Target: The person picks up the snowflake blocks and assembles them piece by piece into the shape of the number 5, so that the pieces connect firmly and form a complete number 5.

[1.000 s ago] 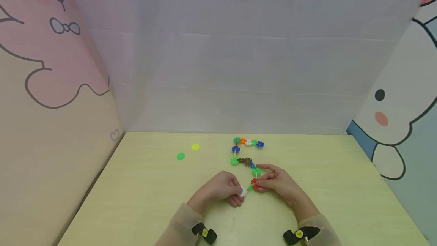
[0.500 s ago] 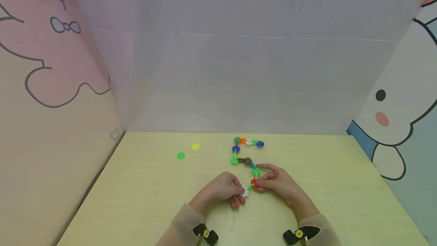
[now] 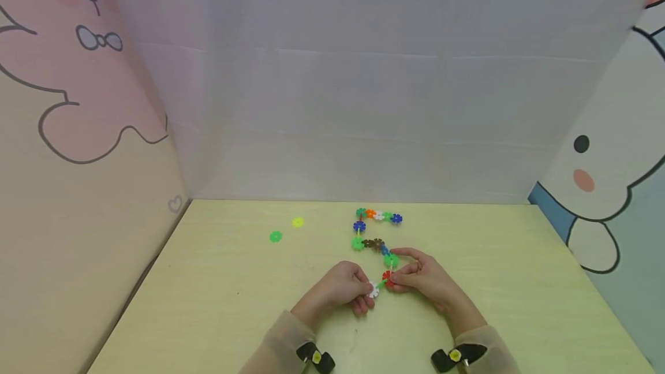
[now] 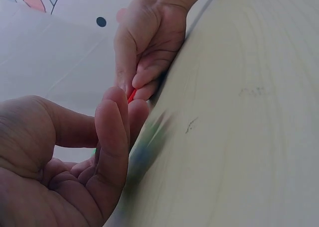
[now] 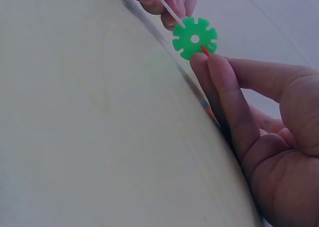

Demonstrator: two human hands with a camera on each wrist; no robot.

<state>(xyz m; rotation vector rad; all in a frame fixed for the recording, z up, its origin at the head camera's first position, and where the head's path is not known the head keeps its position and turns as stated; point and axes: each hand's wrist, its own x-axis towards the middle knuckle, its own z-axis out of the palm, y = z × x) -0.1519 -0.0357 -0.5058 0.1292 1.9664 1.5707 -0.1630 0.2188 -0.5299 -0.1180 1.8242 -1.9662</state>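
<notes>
My left hand [image 3: 347, 286] pinches a white notched disc [image 3: 373, 290] between thumb and fingers. A green notched disc [image 5: 195, 38] sits edge-on to it, with the white disc on one side and a red disc [image 3: 387, 278] on the other. My right hand [image 3: 423, 278] pinches the red disc, its index finger stretched toward a lighter green disc [image 3: 391, 260]. From there a chain of notched discs winds away over blue, brown [image 3: 377, 244], green, and dark blue [image 3: 359, 226] pieces. In the left wrist view fingers hide most of the discs.
Two loose discs, one green [image 3: 276, 236] and one yellow [image 3: 298, 222], lie on the pale wooden table [image 3: 208, 293] to the left. At the back, the chain's far row ends in a dark blue disc [image 3: 397, 219]. A white curtain [image 3: 332, 131] hangs behind the table.
My left hand has moved slightly right, bringing the white disc up against the green disc beside the red one. The right hand keeps its place.
</notes>
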